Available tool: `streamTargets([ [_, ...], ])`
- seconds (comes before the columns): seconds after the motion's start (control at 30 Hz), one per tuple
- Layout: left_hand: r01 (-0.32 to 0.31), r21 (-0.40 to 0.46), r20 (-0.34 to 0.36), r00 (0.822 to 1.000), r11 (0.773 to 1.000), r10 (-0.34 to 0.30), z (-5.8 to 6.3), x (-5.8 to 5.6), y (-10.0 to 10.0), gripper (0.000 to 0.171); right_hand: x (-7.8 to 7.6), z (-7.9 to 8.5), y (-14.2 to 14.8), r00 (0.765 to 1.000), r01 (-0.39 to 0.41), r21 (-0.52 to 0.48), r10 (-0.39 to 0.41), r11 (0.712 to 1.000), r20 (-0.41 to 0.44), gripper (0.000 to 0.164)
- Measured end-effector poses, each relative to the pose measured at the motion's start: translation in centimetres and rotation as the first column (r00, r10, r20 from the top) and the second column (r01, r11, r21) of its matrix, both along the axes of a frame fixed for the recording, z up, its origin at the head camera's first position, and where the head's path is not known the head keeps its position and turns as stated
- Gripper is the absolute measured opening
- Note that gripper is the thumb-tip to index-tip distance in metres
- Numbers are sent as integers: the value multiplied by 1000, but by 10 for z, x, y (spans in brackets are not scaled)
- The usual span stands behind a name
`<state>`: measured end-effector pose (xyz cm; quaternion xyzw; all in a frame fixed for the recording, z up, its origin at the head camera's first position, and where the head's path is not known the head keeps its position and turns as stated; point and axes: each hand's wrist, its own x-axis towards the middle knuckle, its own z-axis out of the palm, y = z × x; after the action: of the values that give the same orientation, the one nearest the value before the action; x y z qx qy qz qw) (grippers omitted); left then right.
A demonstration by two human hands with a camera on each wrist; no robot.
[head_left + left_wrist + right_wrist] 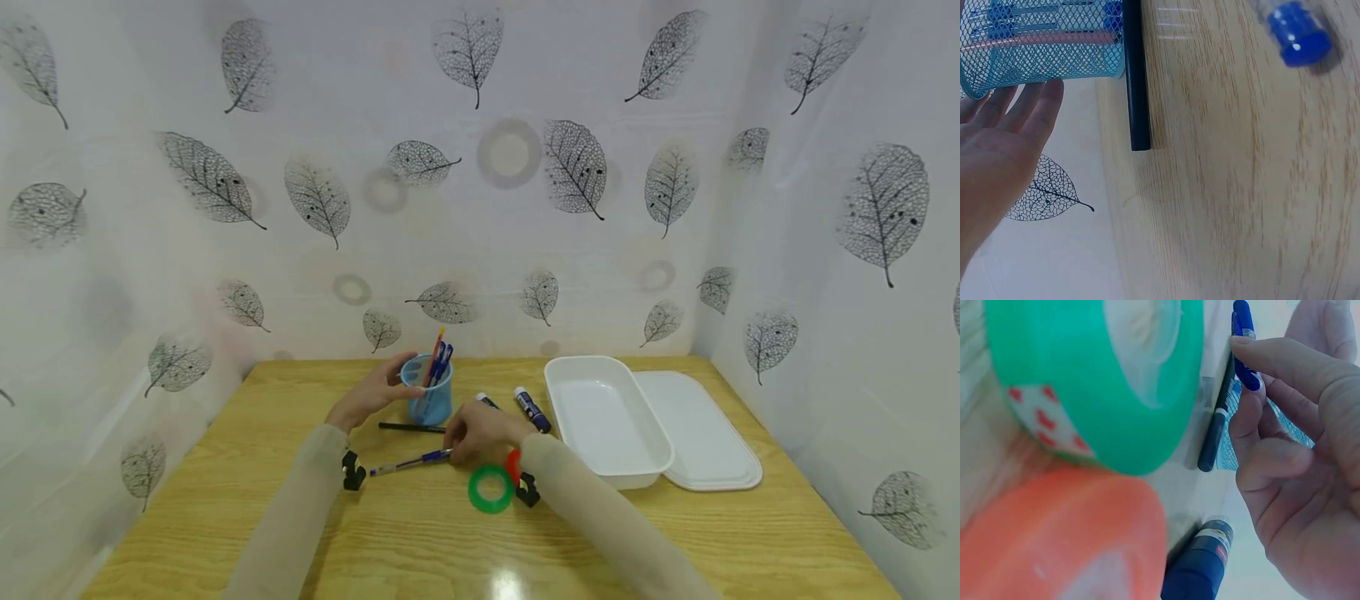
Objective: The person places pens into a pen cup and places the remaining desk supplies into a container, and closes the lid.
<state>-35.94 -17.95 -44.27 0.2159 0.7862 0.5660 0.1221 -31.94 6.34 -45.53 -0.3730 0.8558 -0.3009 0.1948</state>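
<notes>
At the back of the table stands a light blue mesh pen cup (431,409) with several pens and a red pencil (433,360) in it. My left hand (372,395) holds the cup from its left side, thumb across the front. In the left wrist view, the fingers (1045,112) lie against the cup's mesh. My right hand (483,430) pinches the blue cap end of a clear pen (405,463) between thumb and fingers. That pen points left, in front of the cup. Between the two lies a dark slim pen (408,427).
A green tape roll (491,506) and a red-orange tape roll (1072,519) lie near my right wrist. Two dark blue markers, one a thick marker (531,409), lie behind my right hand. Farther right sit a white tray (553,408) and its flat white lid (705,433).
</notes>
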Motion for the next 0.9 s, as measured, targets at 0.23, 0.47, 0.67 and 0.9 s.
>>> streamTargets([
  [0.23, -16, -14, 0, 1000, 1000, 16, -3, -2, -1, 80, -8, 3, 6, 998, -16, -71, 12, 997, -60, 9],
  [0.47, -4, -17, 1, 1000, 1000, 4, 1, -1, 0, 79, -13, 3, 10, 1000, 29, -226, -29, 974, 3, 11],
  [0.67, 29, 9, 34, 999, 1000, -29, 18, 11, 3, 76, -12, 6, 12, 990, 124, -303, -99, 945, 97, 16],
  [0.9, 39, 7, 43, 998, 999, -40, 26, 17, 5, 75, -11, 8, 14, 976, 205, -403, -156, 892, 151, 21],
])
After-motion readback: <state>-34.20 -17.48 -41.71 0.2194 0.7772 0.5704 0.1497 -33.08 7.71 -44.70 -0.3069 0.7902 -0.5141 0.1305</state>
